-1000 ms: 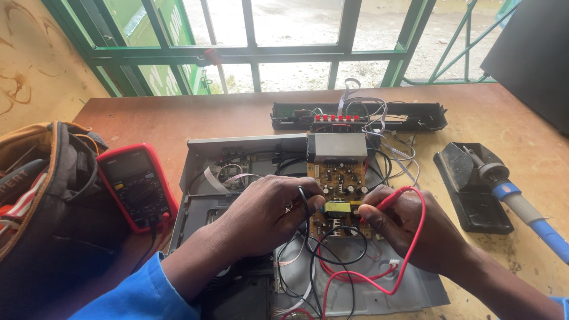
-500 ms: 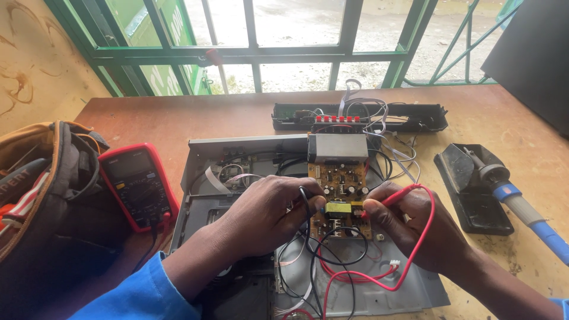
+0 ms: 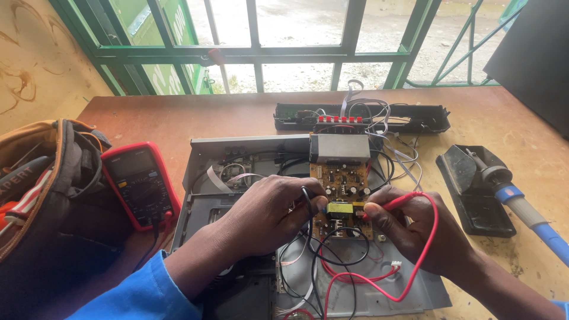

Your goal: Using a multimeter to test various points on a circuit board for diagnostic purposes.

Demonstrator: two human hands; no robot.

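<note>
The black probe (image 3: 306, 198) is pinched in the left hand (image 3: 269, 213), the red probe (image 3: 398, 201) in the right hand (image 3: 415, 234); both tips are pressed on the circuit board (image 3: 341, 198) between the hands. A slipped tip could bridge neighbouring solder points and cause a short. Compared with earlier, the right hand was brought closer to the yellow transformer (image 3: 339, 208).

Multimeter (image 3: 141, 185) left of chassis (image 3: 249, 148); soldering iron (image 3: 521, 207) right.
</note>
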